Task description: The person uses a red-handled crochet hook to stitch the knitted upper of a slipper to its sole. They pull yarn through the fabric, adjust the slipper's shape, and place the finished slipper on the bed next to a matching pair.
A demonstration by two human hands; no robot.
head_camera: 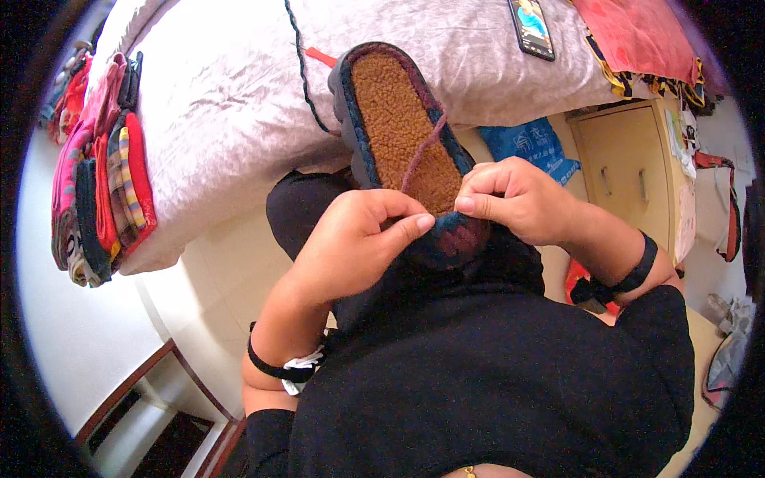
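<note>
A slipper with a brown fleece insole [382, 113] and a dark sole rests on my lap, its heel end pointing away from me. Dark blue and maroon yarn work edges it and covers the toe as a knitted upper [457, 239]. At the opening of that upper, my left hand [358, 245] pinches the edge between thumb and forefinger. My right hand [517, 200] pinches the same edge a short way to the right. A loose maroon yarn strand [423, 149] crosses the insole from the right rim down behind my left fingers. What lies between the fingertips is too small to make out.
Ahead stands a bed with a pale cover [227, 89]. On it lie a red-handled tool [321, 57], dark twisted yarn [303, 74], a lit phone [531, 27] and folded textiles [104, 173]. A blue bag [529, 146] and a wooden cabinet [624, 167] are at the right.
</note>
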